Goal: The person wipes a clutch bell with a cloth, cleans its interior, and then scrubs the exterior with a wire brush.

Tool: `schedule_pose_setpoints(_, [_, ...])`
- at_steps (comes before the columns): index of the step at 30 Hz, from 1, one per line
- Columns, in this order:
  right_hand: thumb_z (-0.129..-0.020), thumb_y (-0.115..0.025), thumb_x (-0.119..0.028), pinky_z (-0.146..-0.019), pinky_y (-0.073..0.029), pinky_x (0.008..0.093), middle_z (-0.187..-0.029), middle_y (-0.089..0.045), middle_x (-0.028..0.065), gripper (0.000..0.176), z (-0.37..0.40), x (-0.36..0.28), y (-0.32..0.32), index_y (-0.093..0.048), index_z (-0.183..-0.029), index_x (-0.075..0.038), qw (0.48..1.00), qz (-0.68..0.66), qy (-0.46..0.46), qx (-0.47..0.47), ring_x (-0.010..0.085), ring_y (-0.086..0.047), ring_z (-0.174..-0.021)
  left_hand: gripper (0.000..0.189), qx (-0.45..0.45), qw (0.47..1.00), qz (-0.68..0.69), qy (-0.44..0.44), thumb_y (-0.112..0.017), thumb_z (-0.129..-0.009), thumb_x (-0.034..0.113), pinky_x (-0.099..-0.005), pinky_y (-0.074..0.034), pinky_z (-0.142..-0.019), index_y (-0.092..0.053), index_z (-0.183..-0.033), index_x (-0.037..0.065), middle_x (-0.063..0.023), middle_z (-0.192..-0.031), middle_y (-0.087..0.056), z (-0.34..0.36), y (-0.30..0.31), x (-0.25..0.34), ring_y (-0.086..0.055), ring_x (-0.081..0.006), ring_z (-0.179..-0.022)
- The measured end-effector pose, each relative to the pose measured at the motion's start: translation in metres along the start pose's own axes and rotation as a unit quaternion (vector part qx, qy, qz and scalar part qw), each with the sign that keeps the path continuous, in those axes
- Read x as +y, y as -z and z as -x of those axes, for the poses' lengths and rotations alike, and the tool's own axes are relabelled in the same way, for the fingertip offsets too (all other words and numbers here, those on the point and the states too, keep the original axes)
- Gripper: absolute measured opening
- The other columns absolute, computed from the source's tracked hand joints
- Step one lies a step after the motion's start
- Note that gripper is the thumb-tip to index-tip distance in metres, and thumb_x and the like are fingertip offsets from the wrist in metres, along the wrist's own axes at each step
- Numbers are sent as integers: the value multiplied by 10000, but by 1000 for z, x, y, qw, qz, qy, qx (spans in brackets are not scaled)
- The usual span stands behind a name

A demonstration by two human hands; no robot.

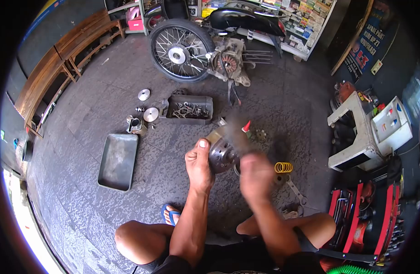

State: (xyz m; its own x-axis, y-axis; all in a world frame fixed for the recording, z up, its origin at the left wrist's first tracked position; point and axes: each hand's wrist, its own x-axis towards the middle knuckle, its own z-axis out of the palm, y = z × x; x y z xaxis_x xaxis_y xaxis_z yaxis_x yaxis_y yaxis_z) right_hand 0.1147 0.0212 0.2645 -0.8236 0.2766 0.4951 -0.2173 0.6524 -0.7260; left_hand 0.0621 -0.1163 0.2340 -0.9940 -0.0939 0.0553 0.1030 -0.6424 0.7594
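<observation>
My left hand is closed round the left edge of a round metal part with holes in its face, thumb on top. A yellowish piece shows at its upper edge. My right hand, blurred by motion, is closed to the right of the part. A blurred, greyish long object extends up from it, over the part's right side; what it is cannot be made out. A red-tipped tube stands just beyond.
Beyond my hands lie a grey tray of small parts, a wheel and an engine block. An empty tray is at left. A yellow spring, a wrench and red tool racks are at right.
</observation>
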Motion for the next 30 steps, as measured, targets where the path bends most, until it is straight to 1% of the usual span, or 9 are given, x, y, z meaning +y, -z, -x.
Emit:
schedule_pose_setpoints(5, [-993, -577, -368, -623, -481, 450, -698, -618, 224, 389, 49, 68, -2, -663, -911, 3, 993, 58, -76, 72, 403, -645, -666, 457, -1, 1000, -26, -3, -507, -1050, 342, -343, -563, -818, -674, -1124, -77, -138, -1026, -729, -25, 25, -3, -703, -194, -877])
schedule_pose_setpoints(11, [-1018, -526, -358, -518, -402, 346, -642, -572, 51, 396, -31, -30, 28, -582, -816, -22, 952, -286, 6, 105, 153, -535, -581, 406, 0, 1000, 6, -3, -571, -1029, 341, -298, -549, -698, -719, -971, -32, -93, -896, -732, -1, -1, 1, -683, -145, -765])
schedule_pose_setpoints(12, [-1006, -544, -346, -561, -450, 415, -673, -605, 137, 384, -5, 0, 0, -599, -832, -8, 999, -34, -6, 24, 280, -587, -603, 413, 26, 998, 60, 11, -564, -1030, 344, -309, -555, -714, -707, -1010, -43, -109, -938, -731, 1, -9, 4, -688, -161, -785])
schedule_pose_setpoints(15, [-999, -520, -343, -649, -481, 480, -742, -608, 251, 409, 66, 88, -25, -621, -849, 24, 996, 77, -34, 23, 508, -581, -736, 620, 19, 997, 79, 18, -426, -1043, 489, -447, -509, -989, -557, -1314, -53, -187, -1226, -664, -21, 20, -2, -657, -307, -1096])
schedule_pose_setpoints(24, [-1015, -555, -341, -519, -399, 304, -733, -574, 69, 403, -38, -38, 31, -559, -768, -23, 898, -412, 40, 149, 124, -506, -585, 680, 31, 994, 94, 47, -424, -1018, 576, -450, -506, -990, -560, -1323, -17, -158, -1210, -670, -7, 7, -10, -656, -297, -1098])
schedule_pose_setpoints(25, [-985, -597, -282, -573, -474, 388, -822, -639, 141, 328, -8, -16, 8, -628, -820, 0, 990, -100, -9, 97, 200, -614, -660, 677, 50, 992, 105, 56, -422, -1019, 574, -450, -505, -995, -558, -1327, -13, -149, -1214, -670, -4, 3, -7, -654, -295, -1104])
schedule_pose_setpoints(27, [-977, -565, -219, -723, -497, 525, -923, -666, 283, 279, 110, 90, -40, -694, -1028, 23, 985, 81, -147, -46, 503, -643, -831, 679, 51, 991, 126, 17, -413, -1017, 583, -454, -496, -1007, -561, -1331, 0, -140, -1239, -662, -11, -8, 1, -637, -291, -1142])
schedule_pose_setpoints(29, [-1004, -510, -234, -782, -488, 500, -767, -664, 154, 276, 102, 109, -40, -621, -891, -7, 969, 208, 107, 82, 370, -639, -738, 692, 50, 984, 171, 16, -407, -1011, 601, -455, -487, -1014, -565, -1335, 10, -142, -1256, -654, -22, 7, -3, -622, -290, -1159])
schedule_pose_setpoints(30, [-1015, -512, -264, -746, -508, 462, -773, -661, 118, 287, 102, 88, -26, -626, -935, -13, 991, 121, -55, 25, 324, -640, -723, 704, 70, 981, 179, 29, -394, -1010, 612, -462, -477, -1023, -565, -1336, 12, -148, -1269, -647, -19, 8, -3, -615, -300, -1161])
